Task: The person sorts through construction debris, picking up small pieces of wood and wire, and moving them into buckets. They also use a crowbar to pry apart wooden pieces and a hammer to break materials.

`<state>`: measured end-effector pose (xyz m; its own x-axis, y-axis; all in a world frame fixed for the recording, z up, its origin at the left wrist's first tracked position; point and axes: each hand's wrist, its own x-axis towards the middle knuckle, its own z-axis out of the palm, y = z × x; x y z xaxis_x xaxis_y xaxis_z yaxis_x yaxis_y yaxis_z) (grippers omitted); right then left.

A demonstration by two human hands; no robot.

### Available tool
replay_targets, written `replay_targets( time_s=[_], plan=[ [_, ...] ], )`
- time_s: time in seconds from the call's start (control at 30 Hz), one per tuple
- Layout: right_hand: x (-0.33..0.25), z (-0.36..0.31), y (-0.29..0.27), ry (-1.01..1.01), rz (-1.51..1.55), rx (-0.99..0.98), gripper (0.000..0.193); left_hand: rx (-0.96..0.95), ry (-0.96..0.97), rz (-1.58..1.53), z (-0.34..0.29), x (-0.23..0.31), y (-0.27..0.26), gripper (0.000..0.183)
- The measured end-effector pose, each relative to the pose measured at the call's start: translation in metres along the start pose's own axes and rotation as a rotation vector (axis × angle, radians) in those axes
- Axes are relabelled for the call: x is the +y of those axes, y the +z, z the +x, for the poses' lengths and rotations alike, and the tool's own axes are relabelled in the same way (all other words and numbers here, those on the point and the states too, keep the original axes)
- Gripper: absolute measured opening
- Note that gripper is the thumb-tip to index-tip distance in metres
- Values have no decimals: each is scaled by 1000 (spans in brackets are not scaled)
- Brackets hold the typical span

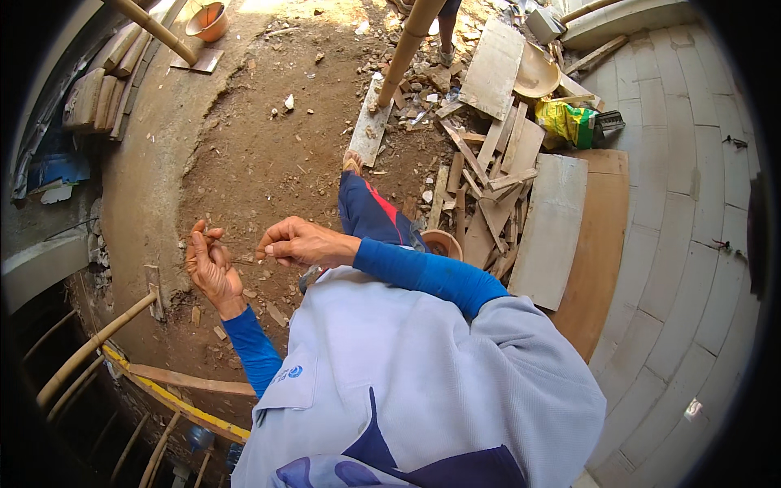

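My left hand (213,272) is raised above the bare soil, palm turned up. Its fingers are loosely bent and apart, and nothing shows plainly in them. To its right, my right hand (303,242) reaches across in front of my body with thumb and fingers pinched together. A tiny pale spot shows at those fingertips, too small to name. The two hands do not touch. Blue sleeves cover both forearms, the right sleeve (423,272) crossing above my dark trouser leg (370,207).
A bamboo pole (407,53) stands on a board ahead. Scrap wood (488,187) and flat panels (549,228) lie to the right, beside a tan bucket (443,242). An orange bucket (210,23) sits far left. Bamboo rails (98,342) edge the lower left. Another person's foot (446,53) shows at the top.
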<state>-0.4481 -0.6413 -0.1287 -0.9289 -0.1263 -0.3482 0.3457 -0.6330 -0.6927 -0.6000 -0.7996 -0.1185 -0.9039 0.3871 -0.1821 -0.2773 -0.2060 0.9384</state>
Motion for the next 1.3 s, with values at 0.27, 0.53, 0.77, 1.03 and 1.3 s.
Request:
replay_targets(
  time_s=[0.27,0.53,0.77,1.03,1.3],
  plan=[
    [-101,72,-87,-251,-217,11,19,125,-49,5,131,-13,84,26],
    [-202,89,-150,-416,-424,272,25,62,102,178,234,5,178,30],
    [-221,120,-189,-647,-299,383,21,-71,61,156,307,18,220,34],
    [-256,143,-204,-649,-330,484,21,-310,-119,87,409,9,244,32],
    [-280,179,-220,-651,-479,710,20,-584,-310,30,503,3,296,34]
  ],
)
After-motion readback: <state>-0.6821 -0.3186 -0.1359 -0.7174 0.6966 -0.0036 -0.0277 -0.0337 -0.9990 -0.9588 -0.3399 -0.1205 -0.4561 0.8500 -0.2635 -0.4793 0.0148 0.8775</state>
